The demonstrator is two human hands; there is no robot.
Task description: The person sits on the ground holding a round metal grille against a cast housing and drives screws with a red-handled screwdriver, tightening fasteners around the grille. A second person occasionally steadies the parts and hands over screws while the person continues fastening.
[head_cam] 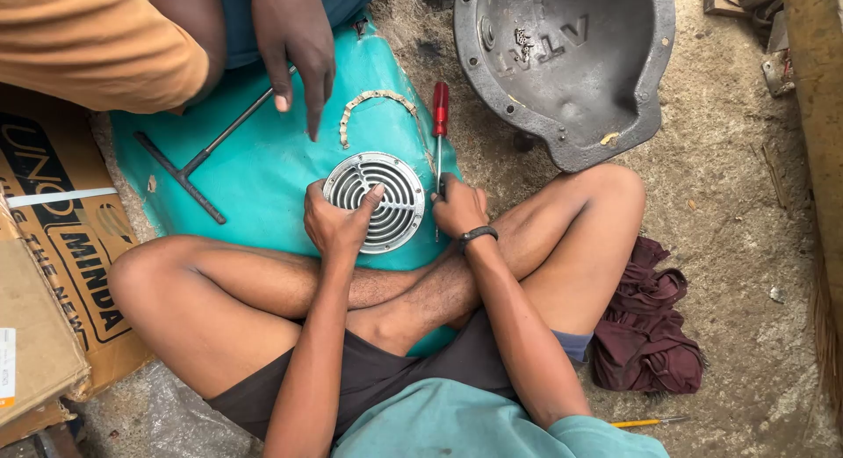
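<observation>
**Two hands on a round metal grille over a teal panel**

At the left edge of the ground lie flattened brown cardboard boxes (61, 247) with black printed letters and a pale strip across them; one small white label sits on the box at the lower left.

The round silver metal grille with curved slots (379, 197) lies on the teal plastic body panel (263, 168), near its lower right edge. The left hand (335, 223) rests on the left rim of the grille, fingers curled together and the thumb pressed on the slots. The right hand (458, 208) is just beside the right rim, fingers closed around the thin shaft of the red-handled screwdriver (440, 115), which stands along the panel's right edge.

Another person's hand (294, 45) points down at the panel, near the black T-shaped wrench (198, 159) and the short piece of chain (373, 102). A grey cast metal cover (566, 67) lies on the dirt, and a dark red cloth (645, 326) beside the knee.
</observation>
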